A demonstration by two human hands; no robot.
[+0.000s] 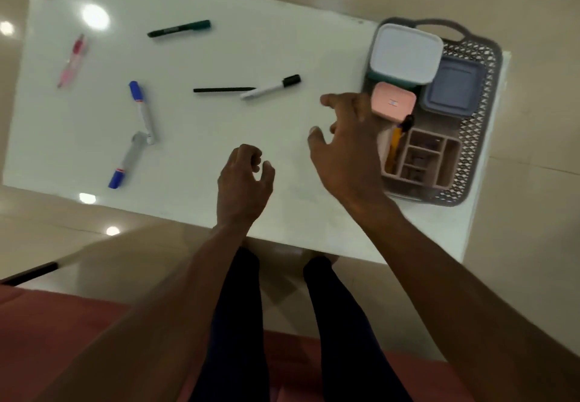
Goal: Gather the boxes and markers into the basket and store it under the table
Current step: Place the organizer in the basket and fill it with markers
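A grey lattice basket stands at the table's right end. It holds a white-lidded box, a blue-grey box, a small pink box and a pink divided tray with a yellow marker. Loose on the white table lie a green marker, a pink pen, two blue-capped markers, a thin black pen and a black-capped white marker. My right hand hovers open just left of the basket, holding nothing. My left hand is loosely curled and empty.
The table's near edge runs just past my wrists, with my dark-trousered legs below it on a reddish seat. Glossy beige floor tiles surround the table. A dark bar lies at lower left.
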